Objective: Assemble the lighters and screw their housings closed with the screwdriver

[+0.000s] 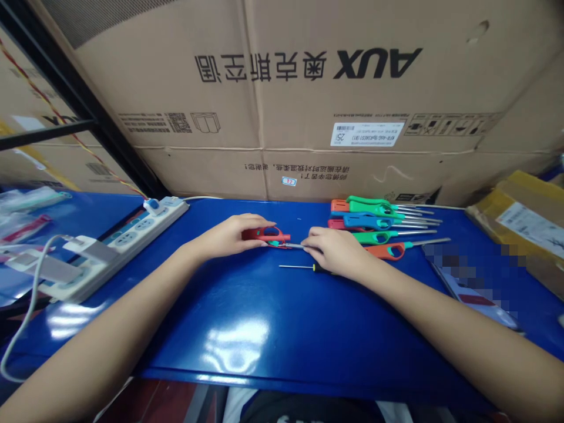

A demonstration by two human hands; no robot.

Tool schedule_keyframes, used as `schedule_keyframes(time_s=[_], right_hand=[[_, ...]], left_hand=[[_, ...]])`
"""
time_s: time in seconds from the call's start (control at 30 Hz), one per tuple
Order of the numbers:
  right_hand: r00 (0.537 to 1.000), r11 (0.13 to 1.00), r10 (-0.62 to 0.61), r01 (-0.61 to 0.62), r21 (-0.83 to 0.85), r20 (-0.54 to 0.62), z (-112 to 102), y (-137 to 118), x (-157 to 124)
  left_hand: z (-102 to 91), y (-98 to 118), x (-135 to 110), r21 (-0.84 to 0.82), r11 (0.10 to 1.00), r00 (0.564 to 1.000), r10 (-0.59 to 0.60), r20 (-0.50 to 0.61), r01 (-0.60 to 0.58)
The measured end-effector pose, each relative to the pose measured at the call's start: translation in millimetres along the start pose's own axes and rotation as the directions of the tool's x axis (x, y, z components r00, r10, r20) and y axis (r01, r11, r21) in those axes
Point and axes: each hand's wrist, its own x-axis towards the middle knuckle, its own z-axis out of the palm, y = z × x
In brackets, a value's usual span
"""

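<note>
Over the blue table, my left hand (248,232) is closed around the red handle of a long-nosed lighter (282,237), whose green trigger shows in the loop. My right hand (328,248) pinches a thin metal tube (294,246) near the lighter's front end. Tube and handle look split or loosely joined; I cannot tell whether they are attached. Just below my right hand lies a screwdriver (297,267), its shaft pointing left and its black and yellow handle partly hidden by that hand. Beyond my right hand several long-nosed lighters (374,220) in green, blue, red and orange lie with their metal tubes pointing right.
A large AUX carton (291,129) stands upright along the back. To the left runs a white power strip (127,241) with chargers and a cable. On the right are a phone-like flat device (473,294) and a yellow-taped box (524,217). Black shelf bars rise at left.
</note>
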Motion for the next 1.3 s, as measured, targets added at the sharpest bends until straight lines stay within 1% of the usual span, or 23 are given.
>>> schedule_keyframes(time_s=[0.13,0.33,0.47,0.6,0.73,0.87,0.97,1.07,1.13,1.2,1.3], right_hand=[[1.000,1.000,-0.003,0.003,0.000,0.007,1.0,0.7,0.9],[1.000,1.000,0.020,-0.020,0.000,0.012,2.1,-0.7,1.6],[0.997,0.997,0.079,-0.079,-0.007,0.011,-2.3,2.3,2.1],[0.992,0.994,0.113,-0.112,-0.015,0.060,-10.6,7.4,7.4],[0.994,0.996,0.087,-0.087,-0.011,0.067,-18.1,13.3,27.9],[0.992,0.995,0.103,-0.102,-0.018,0.069,-19.6,23.4,63.1],[0.992,0.994,0.107,-0.106,-0.015,0.068,-15.6,28.6,88.8],[0.995,0.995,0.097,-0.097,-0.016,0.009,-11.5,29.5,105.6],[0.995,0.996,0.090,-0.090,-0.011,-0.032,-10.8,28.6,109.5],[0.994,0.996,0.094,-0.095,-0.001,-0.061,-12.2,26.9,106.3],[0.991,0.994,0.106,-0.105,0.020,-0.083,-16.7,23.2,87.3]], left_hand=[[5.5,2.2,1.2,0.073,0.997,0.996,-0.018,0.086,0.012],[9.1,1.0,2.4,0.064,0.998,0.996,-0.019,0.092,0.013],[5.2,-3.6,3.8,0.053,0.998,0.994,-0.045,0.103,0.040],[-4.2,-13.5,4.6,0.059,0.996,0.990,-0.072,0.118,0.065],[-16.2,-27.7,8.5,0.079,0.991,0.982,-0.114,0.149,0.103],[-28.2,-49.9,16.9,0.116,0.979,0.970,-0.187,0.156,0.170],[-36.2,-71.1,23.0,0.148,0.962,0.960,-0.249,0.131,0.229],[-42.3,-91.0,25.6,0.175,0.943,0.949,-0.302,0.092,0.283],[-45.6,-101.5,24.3,0.188,0.931,0.941,-0.331,0.067,0.314],[-48.4,-108.8,20.6,0.200,0.920,0.935,-0.353,0.045,0.338],[-51.1,-114.3,13.0,0.218,0.909,0.930,-0.367,0.013,0.355]])
